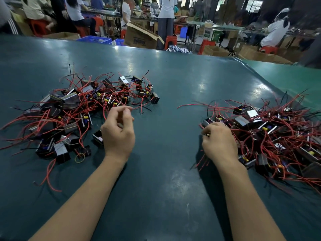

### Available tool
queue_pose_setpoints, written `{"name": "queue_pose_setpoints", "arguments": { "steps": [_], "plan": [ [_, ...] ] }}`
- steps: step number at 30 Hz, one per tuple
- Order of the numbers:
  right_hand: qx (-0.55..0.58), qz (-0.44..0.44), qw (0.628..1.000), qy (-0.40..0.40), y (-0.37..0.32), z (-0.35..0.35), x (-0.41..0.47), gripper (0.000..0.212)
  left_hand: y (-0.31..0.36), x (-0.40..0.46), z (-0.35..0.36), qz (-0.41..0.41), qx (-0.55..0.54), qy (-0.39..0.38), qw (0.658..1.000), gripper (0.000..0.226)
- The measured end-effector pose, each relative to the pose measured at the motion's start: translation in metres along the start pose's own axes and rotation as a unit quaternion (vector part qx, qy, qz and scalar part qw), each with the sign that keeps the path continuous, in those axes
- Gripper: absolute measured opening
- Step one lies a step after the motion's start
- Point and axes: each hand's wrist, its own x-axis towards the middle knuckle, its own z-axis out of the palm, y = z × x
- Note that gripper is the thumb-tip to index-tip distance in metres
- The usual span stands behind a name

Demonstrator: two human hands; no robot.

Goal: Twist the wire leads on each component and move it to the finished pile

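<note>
Plainly, two heaps of small black box-shaped components with shiny metal faces, yellow and blue fittings and long thin red and black wire leads lay on the dark green table mat (165, 87): one heap (83, 108) toward the table's left edge, the other (271, 134) against its right edge, well apart from the first. The left hand (119, 131) hung beside the left heap with its fingers loosely curled; whether they pinched a wire could not be told. The right hand (218, 143) rested at the near inner edge of the right heap, fingers curled tight around something small among the wires. A yellow rubber band (79, 157) lay by the left heap's near side. Beyond the far edge stood an open brown cardboard box (139, 36); its printing was too blurred to read.
</note>
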Motion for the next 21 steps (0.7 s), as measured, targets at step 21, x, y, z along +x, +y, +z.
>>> {"name": "queue_pose_setpoints", "arguments": {
  "steps": [21],
  "plan": [
    [0.298,-0.435,0.845,0.085,-0.091,0.030,-0.074,0.022,-0.032,0.054,-0.035,-0.034,0.512,-0.010,0.858,0.056]
  ]
}}
